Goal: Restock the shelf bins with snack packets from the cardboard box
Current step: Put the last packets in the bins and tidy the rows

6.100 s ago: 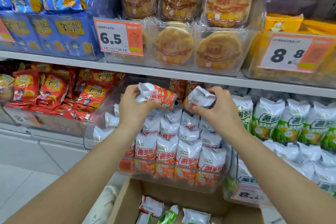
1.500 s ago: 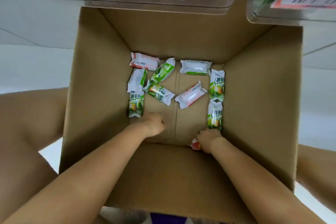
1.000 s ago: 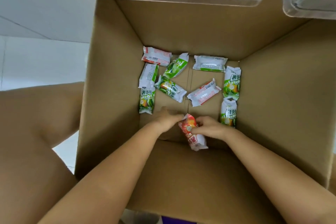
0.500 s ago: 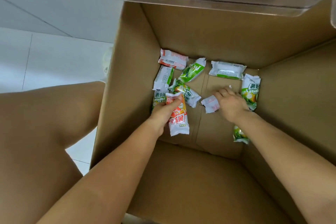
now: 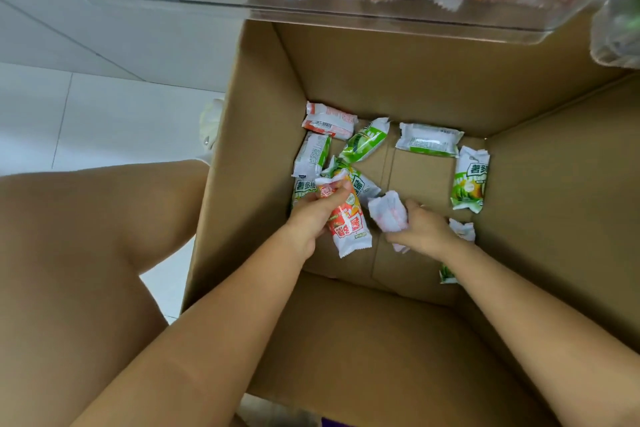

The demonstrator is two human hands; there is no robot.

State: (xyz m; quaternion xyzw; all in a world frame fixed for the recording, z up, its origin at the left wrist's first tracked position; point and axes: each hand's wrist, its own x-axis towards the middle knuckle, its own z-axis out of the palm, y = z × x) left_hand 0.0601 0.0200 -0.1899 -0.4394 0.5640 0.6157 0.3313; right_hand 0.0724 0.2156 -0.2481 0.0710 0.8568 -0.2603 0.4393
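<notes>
I look down into an open cardboard box (image 5: 249,163). My left hand (image 5: 313,215) is shut on a red and orange snack packet (image 5: 348,224), held just above the box floor. My right hand (image 5: 420,230) is closed around a white and pink packet (image 5: 388,213) beside it. Several green packets lie on the box floor, one at the right wall (image 5: 469,178), one face down at the back (image 5: 429,139). A red packet (image 5: 329,120) lies face down in the back left corner. Another green packet (image 5: 448,274) is partly hidden under my right forearm.
A clear shelf bin (image 5: 381,7) with orange and red packets overhangs the far edge of the box. A second clear bin (image 5: 618,28) shows at the top right. My bare left knee (image 5: 86,236) is left of the box, over white floor tiles (image 5: 104,114).
My right hand has closed on the white and pink packet and lifted it off the floor. My left hand keeps the red packet, shifted slightly toward the middle.
</notes>
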